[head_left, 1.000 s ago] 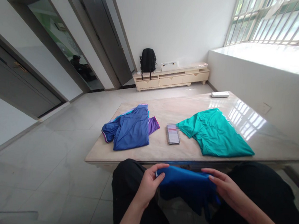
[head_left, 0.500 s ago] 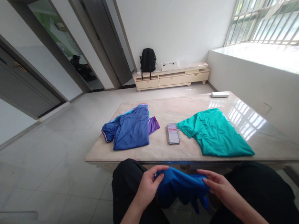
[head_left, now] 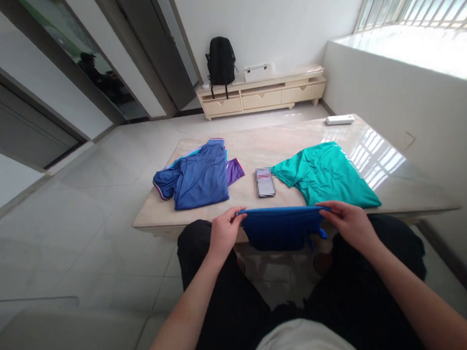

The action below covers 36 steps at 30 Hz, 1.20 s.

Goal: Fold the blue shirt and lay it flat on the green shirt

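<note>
Pinching blue cloth [head_left: 280,230] top edge taut: left hand [head_left: 223,234], right hand [head_left: 349,223] | just off table [head_left: 197,223] edge

A table [head_left: 284,146] stands before the seated person. On it, a pile of shirts [head_left: 197,175] lies to the left, a spread shirt [head_left: 326,174] to the right, a small packet [head_left: 264,182] between them, and a remote [head_left: 340,119] at the far right corner. Behind the table, a low cabinet [head_left: 260,93] stands against the wall, with a backpack [head_left: 221,61] on its left end and a box [head_left: 258,72] just beside it. At the near edge, the left hand [head_left: 224,233] and right hand [head_left: 349,222] hold a cloth [head_left: 280,230] stretched between them, above the knees.
</note>
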### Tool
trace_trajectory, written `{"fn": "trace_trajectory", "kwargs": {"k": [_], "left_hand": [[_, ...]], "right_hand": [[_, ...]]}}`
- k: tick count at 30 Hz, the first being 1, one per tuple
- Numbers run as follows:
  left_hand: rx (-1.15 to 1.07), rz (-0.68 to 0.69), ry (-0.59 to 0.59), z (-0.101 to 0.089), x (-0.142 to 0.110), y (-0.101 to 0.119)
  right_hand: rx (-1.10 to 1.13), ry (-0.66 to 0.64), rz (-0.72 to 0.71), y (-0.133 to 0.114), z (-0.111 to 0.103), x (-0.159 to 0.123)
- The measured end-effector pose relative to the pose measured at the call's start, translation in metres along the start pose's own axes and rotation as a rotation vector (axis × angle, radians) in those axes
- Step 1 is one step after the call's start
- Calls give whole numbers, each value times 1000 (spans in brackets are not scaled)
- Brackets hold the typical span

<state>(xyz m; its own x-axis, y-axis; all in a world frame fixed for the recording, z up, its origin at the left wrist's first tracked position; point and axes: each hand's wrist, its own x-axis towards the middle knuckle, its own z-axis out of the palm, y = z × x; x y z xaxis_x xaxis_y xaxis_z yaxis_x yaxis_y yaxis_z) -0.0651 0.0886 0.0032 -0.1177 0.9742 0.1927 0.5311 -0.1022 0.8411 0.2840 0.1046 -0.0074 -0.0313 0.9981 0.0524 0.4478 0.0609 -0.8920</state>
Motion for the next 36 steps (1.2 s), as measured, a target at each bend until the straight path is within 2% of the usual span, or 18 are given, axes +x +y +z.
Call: {"fn": "trace_trajectory", "kwargs": {"k": [4, 9, 13, 18, 20, 22, 25, 27, 31, 36], "left_hand": [[45, 171, 91, -6, 20, 20], [116, 310, 170, -15, 23, 41], [174, 407, 186, -25, -1, 48], [236, 493, 148, -42, -54, 44], [218, 516, 101, -48, -72, 40], [159, 539, -17, -54, -85, 38], [65, 561, -214, -62, -94, 37], [39, 541, -288, -66, -96, 39], [13, 483, -316, -68, -92, 43], [-7, 411, -313, -56, -78, 31]], "right_hand": [[-225, 94, -115, -26, -17, 17], [-241, 98, -149, -39, -28, 23], [-254, 94, -151, -41, -32, 5], [-235, 44, -307, -41, -40, -46], [-213, -1, -318, -37, -44, -66], [-205, -87, -276, -32, -48, -80], [-219, -187, -197, -29, -55, -94], [-216, -218, -175, -29, -58, -99], [-174, -268, -156, -29, -59, -103], [-214, -293, -130, -17, -54, -104]]}}
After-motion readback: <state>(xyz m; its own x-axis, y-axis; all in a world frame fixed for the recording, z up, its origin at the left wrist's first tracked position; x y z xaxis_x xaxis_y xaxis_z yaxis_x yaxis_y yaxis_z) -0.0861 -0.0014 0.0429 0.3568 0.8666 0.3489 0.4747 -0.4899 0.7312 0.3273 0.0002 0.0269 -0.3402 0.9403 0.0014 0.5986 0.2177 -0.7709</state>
